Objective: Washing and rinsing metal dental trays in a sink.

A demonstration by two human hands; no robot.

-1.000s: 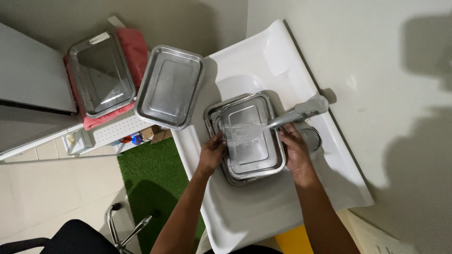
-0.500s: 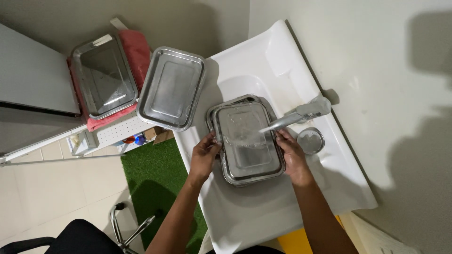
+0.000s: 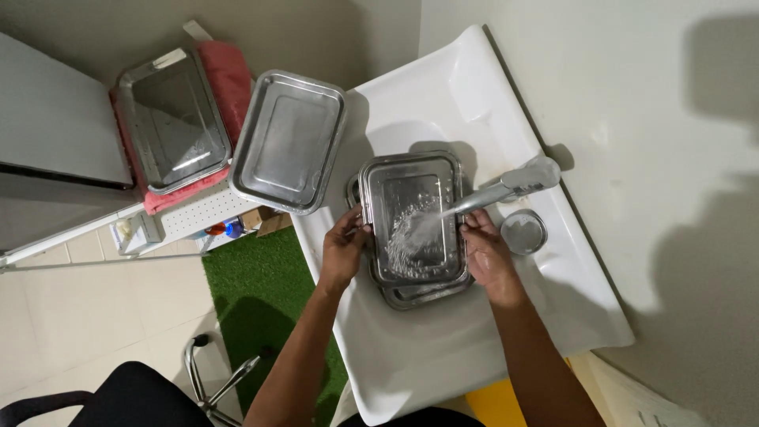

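A rectangular steel tray (image 3: 411, 205) is held level over the white sink (image 3: 443, 103), with water from the chrome tap (image 3: 506, 188) splashing into it. My left hand (image 3: 344, 253) grips its left rim. Its right rim is gripped by my right hand (image 3: 489, 257). Under it lies another steel tray (image 3: 419, 296), only its near edge showing.
A third steel tray (image 3: 288, 142) rests on the sink's left edge. A fourth steel tray (image 3: 170, 119) sits on a red cloth (image 3: 229, 75) on a white rack. A small round steel lid (image 3: 523, 232) lies by the tap. Green mat (image 3: 253, 292) and a chair (image 3: 126, 395) are below.
The held tray has shifted a little away from me under the tap, and more water now pools and splashes inside it. Both hands keep their grip.
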